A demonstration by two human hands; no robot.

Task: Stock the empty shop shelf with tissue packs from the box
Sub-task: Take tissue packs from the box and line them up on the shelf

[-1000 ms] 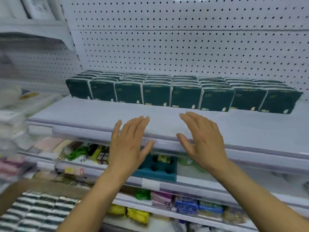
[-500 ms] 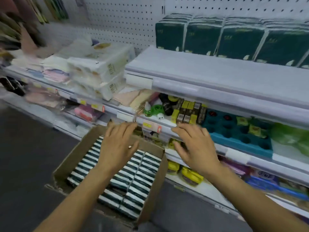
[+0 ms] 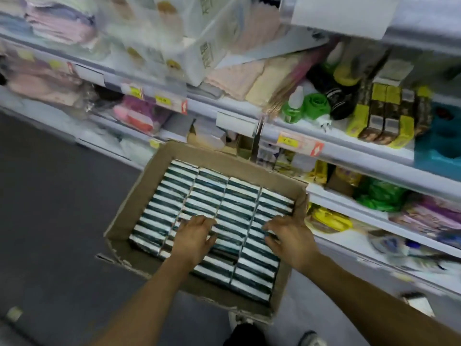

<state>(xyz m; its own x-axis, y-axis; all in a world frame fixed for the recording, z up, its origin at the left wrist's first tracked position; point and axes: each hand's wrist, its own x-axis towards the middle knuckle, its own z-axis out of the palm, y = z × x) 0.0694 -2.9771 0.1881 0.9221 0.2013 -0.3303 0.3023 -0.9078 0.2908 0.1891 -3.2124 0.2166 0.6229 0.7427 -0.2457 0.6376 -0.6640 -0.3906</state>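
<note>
Cardboard box (image 3: 298, 196) on the floor below the shelves, filled with four columns of tissue packs (image 3: 174, 203). Left hand (image 3: 193, 237) and right hand (image 3: 290, 237) lowered onto near rows, fingers curling between packs. Best practice, by judgement: bracket one block, squeeze inward, lift straight.

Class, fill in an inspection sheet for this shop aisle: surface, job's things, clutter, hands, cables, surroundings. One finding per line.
Surface: dark grey floor; the cardboard box stands on it beside the shelving.
Job's things: tissue packs fill the box in four tight rows.
Clutter: small pale scrap on the floor.
Hands: left hand and right hand are down on the packs, fingers curling in; blur hides the grip.
Cables: nothing seen.
Surroundings: stocked shelves with yellow price tags.
</note>
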